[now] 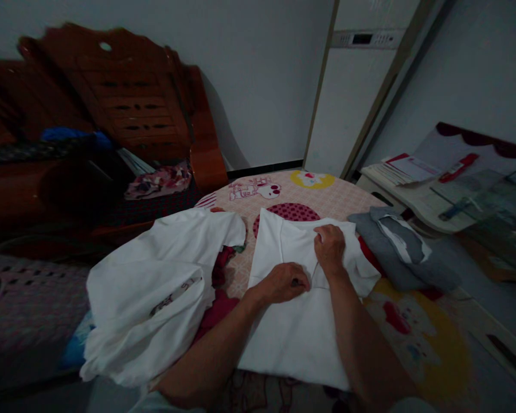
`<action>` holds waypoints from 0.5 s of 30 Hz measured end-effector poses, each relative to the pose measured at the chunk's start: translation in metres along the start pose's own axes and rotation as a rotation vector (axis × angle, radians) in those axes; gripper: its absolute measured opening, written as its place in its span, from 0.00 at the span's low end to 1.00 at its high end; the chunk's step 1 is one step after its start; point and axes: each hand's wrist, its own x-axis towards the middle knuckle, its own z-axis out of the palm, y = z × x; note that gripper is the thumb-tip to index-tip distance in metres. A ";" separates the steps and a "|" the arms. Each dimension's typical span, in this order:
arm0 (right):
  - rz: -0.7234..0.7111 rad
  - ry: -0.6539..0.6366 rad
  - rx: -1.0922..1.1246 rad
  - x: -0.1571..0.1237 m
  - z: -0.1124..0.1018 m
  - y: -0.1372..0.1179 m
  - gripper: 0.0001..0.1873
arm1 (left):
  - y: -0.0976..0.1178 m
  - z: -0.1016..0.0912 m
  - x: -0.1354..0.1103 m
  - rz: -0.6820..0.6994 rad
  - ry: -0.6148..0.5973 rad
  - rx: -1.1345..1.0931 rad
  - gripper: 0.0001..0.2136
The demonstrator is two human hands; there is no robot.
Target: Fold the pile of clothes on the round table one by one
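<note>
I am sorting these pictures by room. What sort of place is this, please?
Probably a living room in a home: a carved wooden seat, a cartoon-patterned tablecloth and a white garment lying on it suggest this.

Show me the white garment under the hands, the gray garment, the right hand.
White garment (294, 338), head view: lower body fabric.
Gray garment (382, 255), head view: cloth beside its pale trim.
Right hand (330, 248), head view: the back.
</note>
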 end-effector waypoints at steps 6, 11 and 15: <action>-0.163 -0.282 -0.034 -0.006 -0.004 -0.011 0.12 | -0.018 -0.014 -0.006 -0.123 0.360 -0.089 0.11; -0.189 -0.314 -0.007 -0.005 -0.003 -0.010 0.16 | -0.055 -0.037 -0.018 -0.363 0.519 0.333 0.21; -0.203 -0.377 -0.067 -0.006 -0.002 -0.012 0.19 | -0.065 -0.038 -0.017 -0.509 0.435 0.455 0.23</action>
